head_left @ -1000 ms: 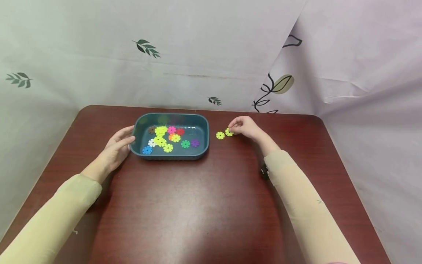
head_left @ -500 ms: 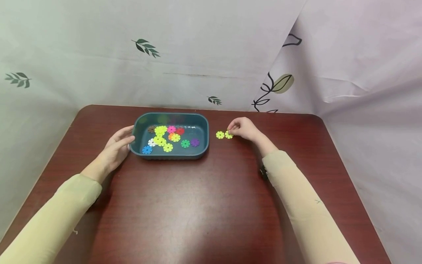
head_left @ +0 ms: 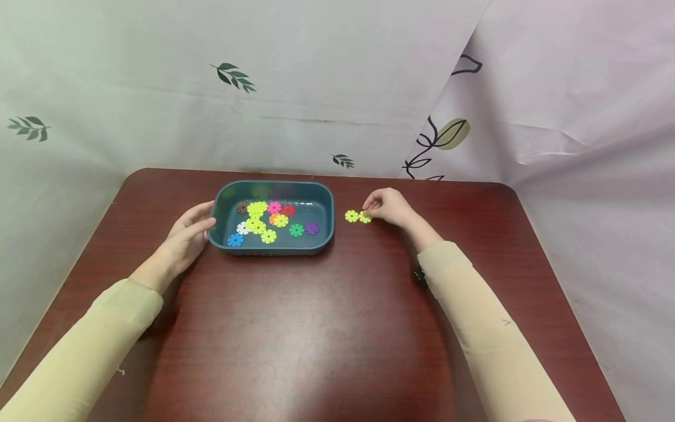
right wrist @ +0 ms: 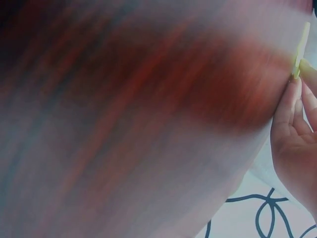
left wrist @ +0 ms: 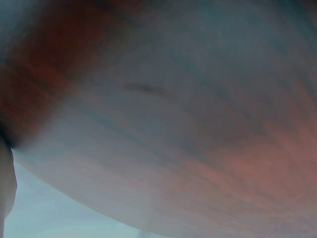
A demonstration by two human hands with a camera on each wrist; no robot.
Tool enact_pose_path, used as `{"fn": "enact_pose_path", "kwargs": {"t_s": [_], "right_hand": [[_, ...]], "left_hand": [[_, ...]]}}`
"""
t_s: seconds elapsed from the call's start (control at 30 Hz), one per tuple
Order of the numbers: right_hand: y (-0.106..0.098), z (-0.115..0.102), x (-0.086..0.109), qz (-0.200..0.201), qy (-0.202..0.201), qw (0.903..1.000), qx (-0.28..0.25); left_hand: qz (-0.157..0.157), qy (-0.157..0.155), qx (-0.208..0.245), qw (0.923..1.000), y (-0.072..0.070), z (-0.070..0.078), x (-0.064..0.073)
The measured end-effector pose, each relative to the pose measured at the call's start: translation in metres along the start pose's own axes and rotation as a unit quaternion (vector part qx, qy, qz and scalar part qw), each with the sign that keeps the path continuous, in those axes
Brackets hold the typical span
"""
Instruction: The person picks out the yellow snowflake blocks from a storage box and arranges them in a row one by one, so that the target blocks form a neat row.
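My left hand (head_left: 181,239) rests against the left end of a dark blue-green tray (head_left: 271,251), thumb at the rim and fingers along the outer wall. Inside the tray lie several notched plastic snowflake discs, many yellow, plus a blue disc (head_left: 235,240), a green disc (head_left: 296,230) and a purple disc (head_left: 312,228). Right of the tray, my right hand (head_left: 391,206) pinches a yellow snowflake disc (head_left: 364,217) between thumb and fingertips. That disc meets another yellow disc (head_left: 351,216) edge to edge. In the right wrist view, the pinched disc (right wrist: 301,49) shows edge-on.
The reddish-brown table (head_left: 295,328) reaches back to a pale curtain (head_left: 316,88) with leaf prints. More curtain hangs along both sides. The left wrist view shows mostly blurred tabletop (left wrist: 163,124).
My right hand has moved slightly left and toward me, bringing its yellow disc from a small gap up to the other yellow disc. The left hand and tray stay put.
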State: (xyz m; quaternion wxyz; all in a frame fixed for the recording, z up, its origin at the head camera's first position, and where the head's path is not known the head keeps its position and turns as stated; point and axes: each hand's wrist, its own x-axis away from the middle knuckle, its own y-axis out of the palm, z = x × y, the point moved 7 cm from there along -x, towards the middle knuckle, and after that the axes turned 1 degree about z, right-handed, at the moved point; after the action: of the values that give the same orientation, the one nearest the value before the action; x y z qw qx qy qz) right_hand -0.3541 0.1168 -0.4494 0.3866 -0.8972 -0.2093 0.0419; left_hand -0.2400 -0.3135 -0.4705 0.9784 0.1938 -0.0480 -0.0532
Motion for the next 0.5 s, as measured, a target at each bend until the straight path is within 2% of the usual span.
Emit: {"fn": "enact_pose_path", "kwargs": {"t_s": [0.5], "right_hand": [[-0.008, -0.0004, -0.0006, 0.025, 0.013, 0.9987, -0.041]], "left_hand": [[0.002, 0.009, 0.005, 0.9999, -0.0006, 0.0001, 0.0001]]}}
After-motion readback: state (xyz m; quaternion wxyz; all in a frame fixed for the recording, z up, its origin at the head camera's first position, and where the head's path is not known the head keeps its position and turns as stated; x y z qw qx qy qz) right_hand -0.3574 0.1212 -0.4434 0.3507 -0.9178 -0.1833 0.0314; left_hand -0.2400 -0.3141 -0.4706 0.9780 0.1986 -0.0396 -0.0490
